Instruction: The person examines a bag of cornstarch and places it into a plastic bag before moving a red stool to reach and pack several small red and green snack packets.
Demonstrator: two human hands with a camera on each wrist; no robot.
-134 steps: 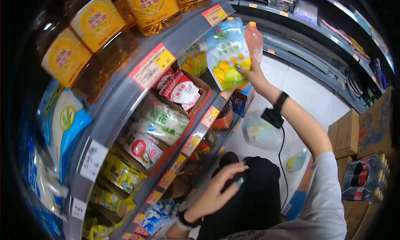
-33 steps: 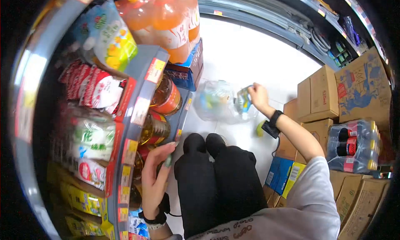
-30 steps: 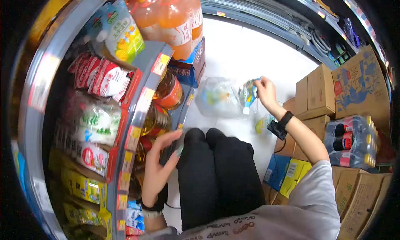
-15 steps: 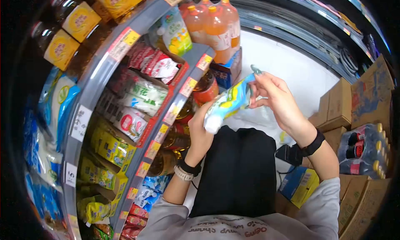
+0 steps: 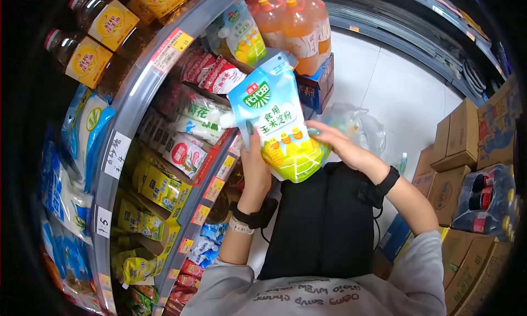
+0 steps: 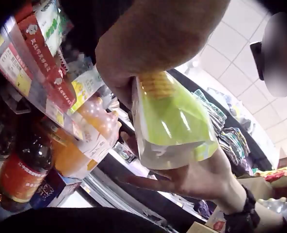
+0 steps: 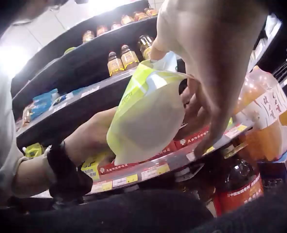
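Observation:
A blue, white and green spouted pouch of corn starch (image 5: 274,118) is held above the knees, its printed front facing up and its white cap (image 5: 226,119) toward the shelf. My left hand (image 5: 256,162) grips its left edge near the cap, thumb on the front. On the opposite edge my right hand (image 5: 343,146) holds it, thumb at the front and fingers behind. The right wrist view shows the pouch's pale bottom (image 7: 148,116) between both hands. A similar pouch (image 5: 244,36) stands on the shelf beyond, next to red-and-white bags (image 5: 217,74).
Left of me run shelves with a price-tag edge (image 5: 159,63), oil bottles (image 5: 88,58) and bagged goods. Orange drink bottles (image 5: 302,36) stand on a blue box at the shelf end. A clear plastic bag (image 5: 359,127) lies on the floor. Cartons (image 5: 458,132) stack at right.
Earlier my right hand had a pouch at the shelf, then lifted another from the floor by the plastic bag. My left hand has since taken hold too, and the pouch has turned face up.

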